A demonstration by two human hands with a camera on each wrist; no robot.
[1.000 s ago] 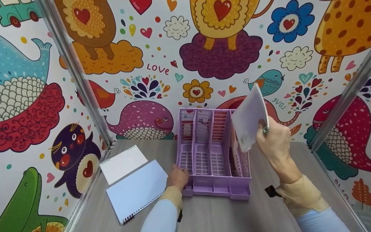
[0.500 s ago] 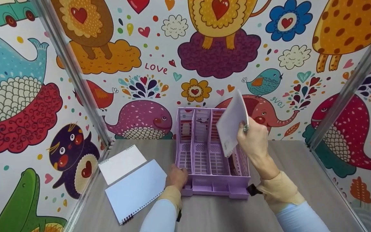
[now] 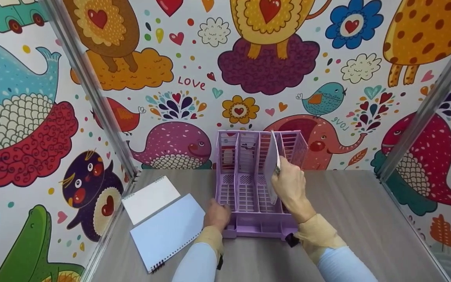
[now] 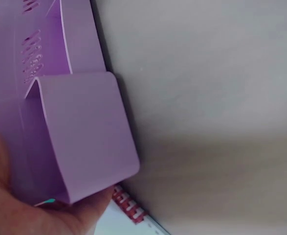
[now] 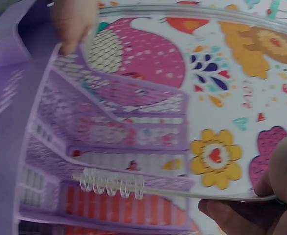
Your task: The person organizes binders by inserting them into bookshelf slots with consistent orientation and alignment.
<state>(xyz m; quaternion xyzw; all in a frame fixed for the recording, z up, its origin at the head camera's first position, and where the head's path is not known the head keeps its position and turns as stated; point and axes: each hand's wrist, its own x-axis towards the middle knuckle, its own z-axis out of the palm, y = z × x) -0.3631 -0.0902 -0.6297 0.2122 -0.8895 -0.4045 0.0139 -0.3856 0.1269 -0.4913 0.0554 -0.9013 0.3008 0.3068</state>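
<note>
A purple desk file organizer [image 3: 249,219] with upright dividers stands against the back wall. My left hand [image 3: 216,216] grips its front left corner, and in the left wrist view the thumb and fingers [image 4: 31,218] lie around the corner's small front box [image 4: 87,137]. My right hand [image 3: 291,182] pinches a thin spiral notebook [image 3: 271,168] by its near edge, holding it upright and almost edge-on. The notebook is at the third compartment from the left; how deep it sits is unclear. In the right wrist view its white coil [image 5: 111,185] shows above the slatted dividers.
A white spiral pad [image 3: 151,199] and a larger light-blue spiral notebook [image 3: 168,233] lie on the table left of the organizer. A metal post [image 3: 92,86] stands at the left corner, another [image 3: 425,105] at the right. Printed panels enclose the table [image 3: 350,219].
My right hand has carried the notebook left and down, from above the rightmost compartment to the third one, turning it more edge-on. The left hand stays on the organizer's corner.
</note>
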